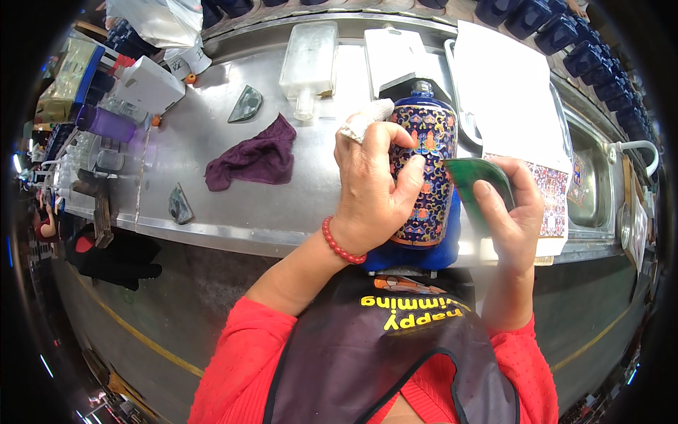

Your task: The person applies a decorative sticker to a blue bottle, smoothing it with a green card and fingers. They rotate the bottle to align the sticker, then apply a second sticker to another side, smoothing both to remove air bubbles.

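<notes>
A dark blue bottle [439,219] wrapped in a colourful floral pattern lies in front of me, its neck pointing away, over a bright blue support. My left hand [378,180] grips its left side, thumb and bent index finger pressed on the patterned surface. White wrapping [364,121] covers a fingertip of this hand. To the right of the bottle, my right hand [514,215] is closed on a flat green scraper [474,181], thumb on top. The scraper's left corner is close to the bottle's right side; whether they touch, I cannot tell.
On the metal worktop lie a purple cloth [256,157], two dark green scraper-like pieces [246,104] and a clear square bottle [311,60]. White paper [503,85] and patterned sheets [553,189] are at right, beside a sink [592,180]. Blue bottles [531,15] line the far edge.
</notes>
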`<state>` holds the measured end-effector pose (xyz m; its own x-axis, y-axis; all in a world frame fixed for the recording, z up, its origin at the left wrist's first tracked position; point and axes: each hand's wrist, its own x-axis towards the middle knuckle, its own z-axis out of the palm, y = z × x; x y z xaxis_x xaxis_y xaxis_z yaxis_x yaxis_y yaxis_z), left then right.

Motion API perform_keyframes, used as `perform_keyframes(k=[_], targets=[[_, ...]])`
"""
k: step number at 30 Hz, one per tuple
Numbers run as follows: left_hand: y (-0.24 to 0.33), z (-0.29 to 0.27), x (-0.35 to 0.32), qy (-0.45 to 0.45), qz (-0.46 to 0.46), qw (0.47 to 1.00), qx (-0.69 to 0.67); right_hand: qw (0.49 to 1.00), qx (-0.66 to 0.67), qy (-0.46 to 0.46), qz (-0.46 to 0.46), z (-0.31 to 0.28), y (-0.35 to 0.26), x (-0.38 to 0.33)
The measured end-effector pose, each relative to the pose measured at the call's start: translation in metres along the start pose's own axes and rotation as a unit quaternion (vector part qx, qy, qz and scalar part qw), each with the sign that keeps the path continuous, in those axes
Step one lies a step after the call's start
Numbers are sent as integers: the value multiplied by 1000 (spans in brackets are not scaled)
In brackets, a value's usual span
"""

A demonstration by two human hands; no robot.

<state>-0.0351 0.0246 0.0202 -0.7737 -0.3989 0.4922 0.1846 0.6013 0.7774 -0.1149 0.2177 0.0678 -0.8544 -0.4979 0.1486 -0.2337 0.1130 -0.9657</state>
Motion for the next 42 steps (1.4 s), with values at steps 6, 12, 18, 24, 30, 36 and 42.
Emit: perform_keyframes(k=[6, 12, 18, 24, 30, 36, 42], targets=[[-1, 8, -1, 31, -33, 998, -51, 991, -97, 30, -92, -3, 6, -1], [-12, 10, -1, 33, -42, 987, -150, 911, -304, -35, -278, 11, 21, 3], [-21, 10, -10, 16, -86, 967, -238, 891, -347, -73, -283, 19, 22, 2], [-22, 11, -15, 11, -62, 981, -184, 864, -401, -99, -287, 16, 12, 3], [-23, 12, -16, 7, -59, 980, -192, 857, -408, -104, -298, 15, 9, 6], [-25, 15, -18, 14, -52, 977, -206, 855, -418, -112, -285, 13, 7, 3], [-25, 14, -22, -2, -66, 971, -229, 862, -400, -107, -293, 14, 13, 0]])
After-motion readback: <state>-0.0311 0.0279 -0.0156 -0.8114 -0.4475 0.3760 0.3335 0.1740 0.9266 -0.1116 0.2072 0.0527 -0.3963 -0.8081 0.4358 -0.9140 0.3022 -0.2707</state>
